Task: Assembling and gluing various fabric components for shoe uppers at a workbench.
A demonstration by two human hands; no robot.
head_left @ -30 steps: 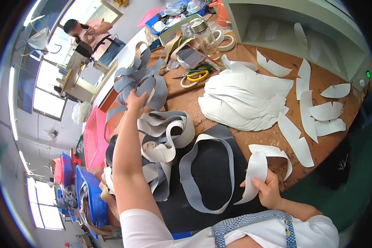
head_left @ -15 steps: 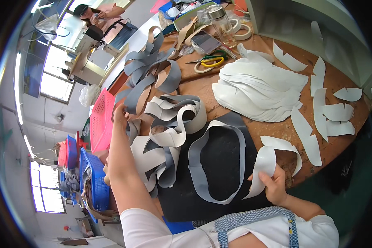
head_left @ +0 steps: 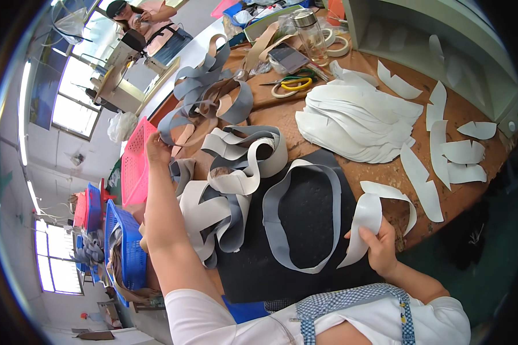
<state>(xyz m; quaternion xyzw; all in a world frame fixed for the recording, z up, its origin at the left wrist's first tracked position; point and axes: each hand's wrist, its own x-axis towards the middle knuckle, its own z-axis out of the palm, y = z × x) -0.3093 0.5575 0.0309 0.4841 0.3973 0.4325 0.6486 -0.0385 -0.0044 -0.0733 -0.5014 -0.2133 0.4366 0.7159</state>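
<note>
My left hand point(head_left: 157, 148) reaches to the far left of the table, fingers closed on a grey strip point(head_left: 171, 123) from a tangled heap of grey and tan strips point(head_left: 204, 80). Between thumb and fingers, my right hand point(head_left: 381, 248) holds a white curved cut piece point(head_left: 365, 221); a second white piece point(head_left: 398, 193) arches from its top. Between my arms, a grey band loop point(head_left: 271, 230) stands on edge on a black mat point(head_left: 253, 282). Left of it lies a pile of coiled off-white and grey bands point(head_left: 213, 213).
A fanned stack of white pieces point(head_left: 357, 121) lies at mid-table, with several loose ones to its right. Behind are scissors point(head_left: 293, 84), a phone point(head_left: 288, 57), a glass jar point(head_left: 309, 34) and tape rolls point(head_left: 339, 46). Pink point(head_left: 137, 167) and blue baskets point(head_left: 133, 253) stand at the left.
My left hand has drawn back slightly to the left, and the grey strip at its fingers has lifted away from the heap. My right hand keeps its hold on the white piece.
</note>
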